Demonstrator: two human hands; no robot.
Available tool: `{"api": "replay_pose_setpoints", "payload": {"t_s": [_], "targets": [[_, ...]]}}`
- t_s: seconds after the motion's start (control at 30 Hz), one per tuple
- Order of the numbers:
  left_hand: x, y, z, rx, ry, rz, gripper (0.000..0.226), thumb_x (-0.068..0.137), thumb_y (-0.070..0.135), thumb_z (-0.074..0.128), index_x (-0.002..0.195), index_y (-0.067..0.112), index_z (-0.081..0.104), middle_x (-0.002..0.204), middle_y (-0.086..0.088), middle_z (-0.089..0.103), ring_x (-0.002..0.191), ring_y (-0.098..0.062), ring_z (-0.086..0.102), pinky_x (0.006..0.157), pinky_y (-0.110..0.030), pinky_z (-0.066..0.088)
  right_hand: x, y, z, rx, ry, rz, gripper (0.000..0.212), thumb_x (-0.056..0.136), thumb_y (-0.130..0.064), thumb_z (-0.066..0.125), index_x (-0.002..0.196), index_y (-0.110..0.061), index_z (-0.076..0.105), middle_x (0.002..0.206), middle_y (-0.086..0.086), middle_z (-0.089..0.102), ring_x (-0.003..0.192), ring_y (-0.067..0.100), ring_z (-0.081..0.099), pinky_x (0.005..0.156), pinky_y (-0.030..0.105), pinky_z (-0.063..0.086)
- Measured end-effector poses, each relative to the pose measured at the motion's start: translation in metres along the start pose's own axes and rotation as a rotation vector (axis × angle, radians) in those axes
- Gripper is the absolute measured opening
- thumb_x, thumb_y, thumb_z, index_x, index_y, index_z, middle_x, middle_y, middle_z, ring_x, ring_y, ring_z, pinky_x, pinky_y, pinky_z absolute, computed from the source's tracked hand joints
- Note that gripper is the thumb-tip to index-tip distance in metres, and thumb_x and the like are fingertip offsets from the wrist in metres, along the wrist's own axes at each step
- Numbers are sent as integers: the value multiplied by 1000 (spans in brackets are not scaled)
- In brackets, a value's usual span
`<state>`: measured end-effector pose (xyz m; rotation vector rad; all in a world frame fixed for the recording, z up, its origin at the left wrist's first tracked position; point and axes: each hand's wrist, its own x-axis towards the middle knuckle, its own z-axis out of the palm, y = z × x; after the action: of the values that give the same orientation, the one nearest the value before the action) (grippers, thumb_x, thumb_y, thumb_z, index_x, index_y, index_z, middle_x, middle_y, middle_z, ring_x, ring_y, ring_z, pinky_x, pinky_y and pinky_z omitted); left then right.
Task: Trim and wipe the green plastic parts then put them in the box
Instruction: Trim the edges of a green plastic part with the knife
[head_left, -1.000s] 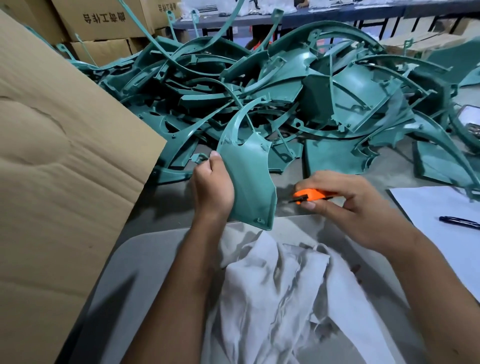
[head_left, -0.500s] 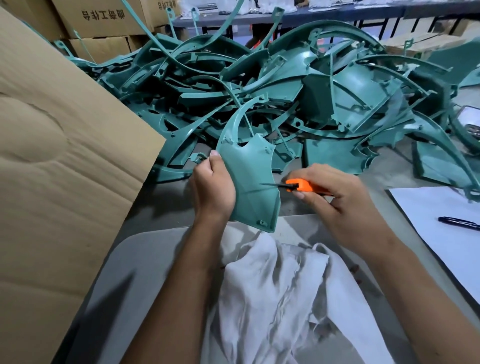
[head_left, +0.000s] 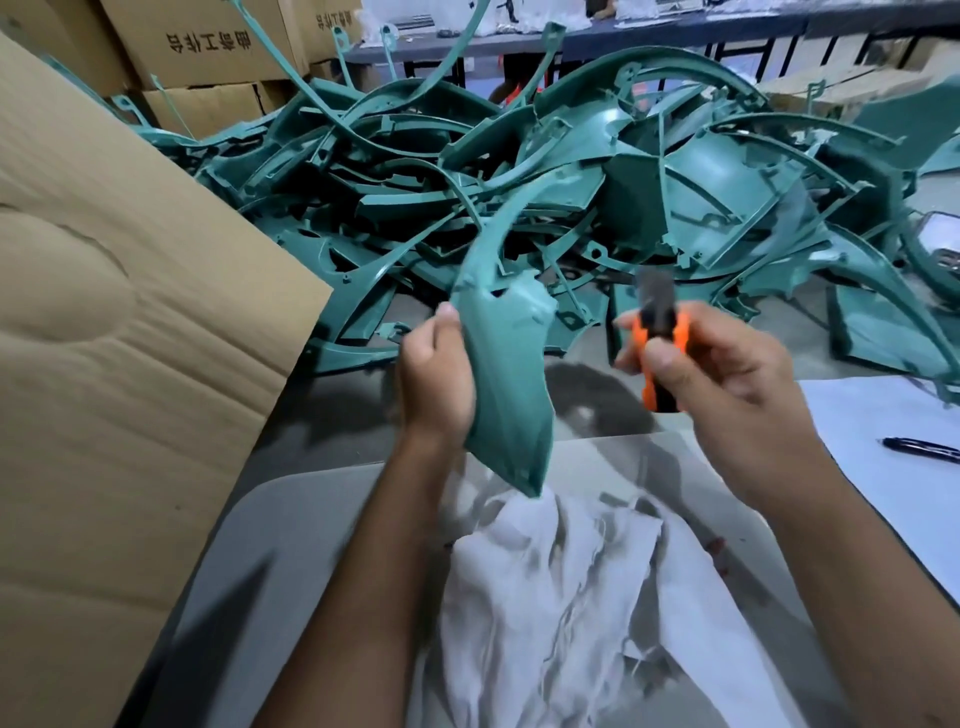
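Green parts (head_left: 597, 171) lie heaped across the far side of the table (head_left: 332, 447), none trimmed that I can tell. Left hand (head_left: 436, 379) grips one part (head_left: 506, 374) upright over the cloth (head_left: 561, 582) at the near edge. Right hand (head_left: 711, 374) is closed round an orange knife (head_left: 658, 348), blade up, just beside it. Trimming is underway; wiping and boxing remain. Cardboard (head_left: 114, 332) stands at the left edge.

We look down and forward from head height, close above our left hand (head_left: 436, 384) and right hand (head_left: 722, 374); just past them the heap of green parts (head_left: 597, 171) fills the far field.
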<state>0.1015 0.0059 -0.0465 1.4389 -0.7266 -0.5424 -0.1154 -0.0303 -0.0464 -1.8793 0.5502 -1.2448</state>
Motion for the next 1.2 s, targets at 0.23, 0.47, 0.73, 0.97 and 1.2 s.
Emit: {"api": "replay_pose_setpoints", "payload": {"t_s": [0.23,0.47,0.73,0.97,1.2], "targets": [[-22,6,8,-160,-153,302,33,99,33,43,77,11,51,71,-6,49,69,-24,42,62,-40,35,1,5,3,39,403,84,17,110,-41,46,108,-38,62,81,-4,62,75,16,58,63,29,51],[-7,9,0,21,206,434,28,107,24,44,82,12,47,68,13,49,60,-1,43,58,-17,36,-3,10,15,-229,175,49,40,107,-41,47,84,-8,50,72,9,47,65,26,43,60,38,34],[5,6,-7,125,300,420,33,107,30,43,80,12,44,64,12,44,55,-3,43,55,-22,32,-3,9,13,-338,-60,-76,32,106,-42,50,79,-24,50,67,-16,47,60,7,46,59,16,31],[6,9,-8,130,231,382,38,107,34,40,71,20,39,64,9,46,59,-13,41,60,-35,35,-2,13,7,-347,-150,-109,49,103,-49,53,74,-9,54,67,-4,47,62,18,47,56,30,35],[14,9,-10,52,181,313,44,102,42,38,72,11,49,69,-1,58,64,-13,48,62,-39,40,-2,11,14,-375,-196,-159,38,102,-46,53,78,-16,55,71,-4,49,67,13,51,60,26,36]]}}
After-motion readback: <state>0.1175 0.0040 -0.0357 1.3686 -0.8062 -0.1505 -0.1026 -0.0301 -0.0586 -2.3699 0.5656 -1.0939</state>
